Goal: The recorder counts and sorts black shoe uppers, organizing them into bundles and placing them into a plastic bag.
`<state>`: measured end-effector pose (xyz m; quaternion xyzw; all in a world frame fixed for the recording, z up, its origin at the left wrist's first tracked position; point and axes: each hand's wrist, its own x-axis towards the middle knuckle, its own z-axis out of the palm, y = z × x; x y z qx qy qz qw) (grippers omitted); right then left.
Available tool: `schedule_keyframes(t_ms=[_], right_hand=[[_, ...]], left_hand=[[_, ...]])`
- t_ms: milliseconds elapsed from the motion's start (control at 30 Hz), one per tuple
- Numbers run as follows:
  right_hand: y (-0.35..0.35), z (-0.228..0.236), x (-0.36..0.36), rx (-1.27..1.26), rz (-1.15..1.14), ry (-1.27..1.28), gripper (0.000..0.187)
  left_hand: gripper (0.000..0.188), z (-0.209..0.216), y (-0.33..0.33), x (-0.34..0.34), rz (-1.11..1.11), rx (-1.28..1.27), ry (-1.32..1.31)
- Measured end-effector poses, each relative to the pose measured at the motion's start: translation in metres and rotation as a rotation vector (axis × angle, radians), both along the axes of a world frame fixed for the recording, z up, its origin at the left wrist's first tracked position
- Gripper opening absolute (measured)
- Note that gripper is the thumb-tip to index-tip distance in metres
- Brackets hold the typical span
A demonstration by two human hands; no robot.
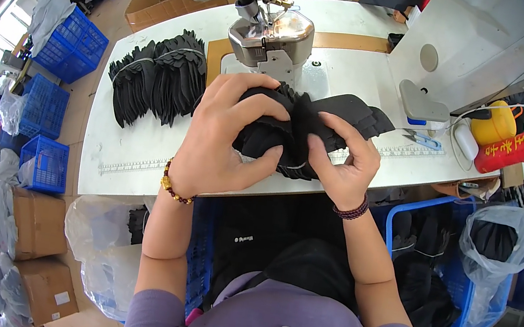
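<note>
Between my hands is a stack of black fabric pieces (352,115), held just above the front part of the white sewing table (131,159). My left hand (229,134) curls round the stack's left side, thumb below and fingers over the top. With thumb and forefinger, my right hand (346,157) pinches the stack at its middle right, where some pieces stand up. A pale tie shows at the stack's lower edge. Directly behind is the sewing machine's metal arm bed (271,37). To the left lie tied bundles of black fabric pieces (158,77).
A thread snipper (422,141) lies by the ruler strip on the right. Beyond it are a grey machine part (421,103), a yellow spool (492,124) and a red package (510,151). Blue crates (398,221) with black pieces stand below the table; cartons (38,226) are at left.
</note>
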<state>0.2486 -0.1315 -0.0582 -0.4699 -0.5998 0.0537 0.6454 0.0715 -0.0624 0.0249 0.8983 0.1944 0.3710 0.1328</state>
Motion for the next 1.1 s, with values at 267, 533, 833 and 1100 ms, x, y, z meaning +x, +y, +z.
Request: schedule_keyframes(t_ms=[267, 533, 833, 1100], right_hand=[[0.012, -0.001, -0.003, 0.063, -0.068, 0.211, 0.04], [0.019, 0.004, 0.0, -0.011, -0.088, 0.015, 0.016], [0.02, 0.0, -0.006, 0.037, -0.098, -0.043, 0.039], [0.021, 0.005, 0.0, -0.137, -0.017, 0.178, 0.031]], left_hand=[[0.072, 0.009, 0.024, -0.012, -0.039, -0.076, 0.039], [0.098, -0.001, 0.032, -0.01, 0.171, -0.017, -0.055], [0.131, -0.014, 0.023, 0.012, 0.046, 0.037, -0.247], [0.082, -0.017, 0.014, 0.019, 0.105, -0.052, -0.173]])
